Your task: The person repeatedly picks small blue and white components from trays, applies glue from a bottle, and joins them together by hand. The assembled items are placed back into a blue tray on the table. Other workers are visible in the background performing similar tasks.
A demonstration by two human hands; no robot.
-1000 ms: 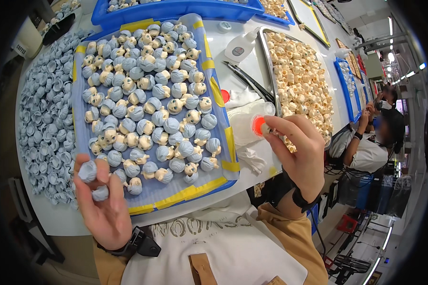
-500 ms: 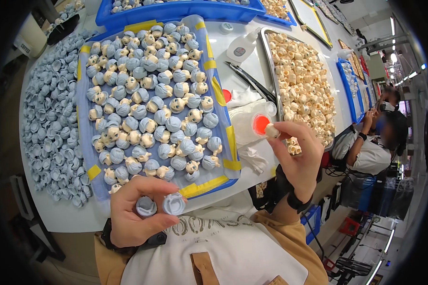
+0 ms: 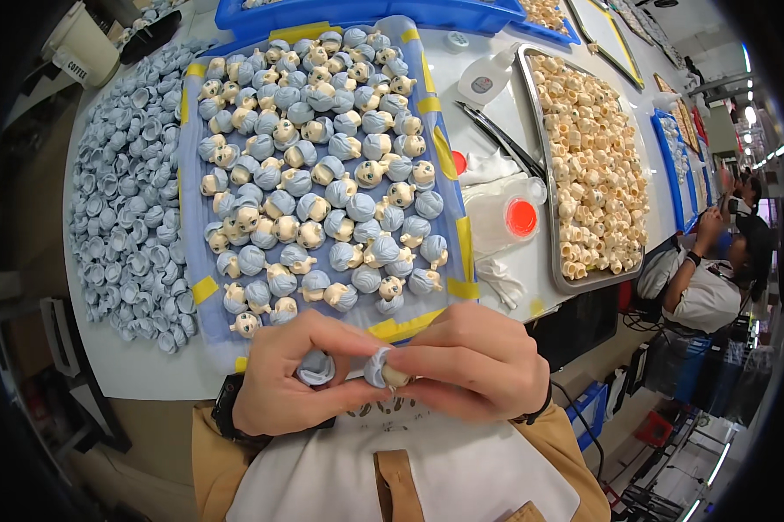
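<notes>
My left hand [image 3: 292,376] pinches a blue-grey doll hair cap [image 3: 375,367] between thumb and forefinger. A second hair cap [image 3: 315,368] sits in the palm of that hand. Against the pinched cap, my right hand [image 3: 479,364] holds a cream doll face piece [image 3: 397,377] between thumb and fingers. The two pieces touch, in front of my apron; fingers partly hide how far they fit together. Ahead of my hands lies a blue tray [image 3: 469,261] lined with cloth and yellow tape, carrying many joined doll heads [image 3: 329,170].
Loose hair caps [image 3: 131,235] are heaped at the left. A metal tray [image 3: 575,285] of face pieces stands at the right. Between them are a red-topped cup [image 3: 521,217], tweezers [image 3: 501,139], a white bottle [image 3: 488,76] and a white glove [image 3: 503,280]. Another person [image 3: 705,270] sits far right.
My right hand has come left and down from beside the red-topped cup, bringing the face piece against the hair cap in my left hand. The view has shifted slightly.
</notes>
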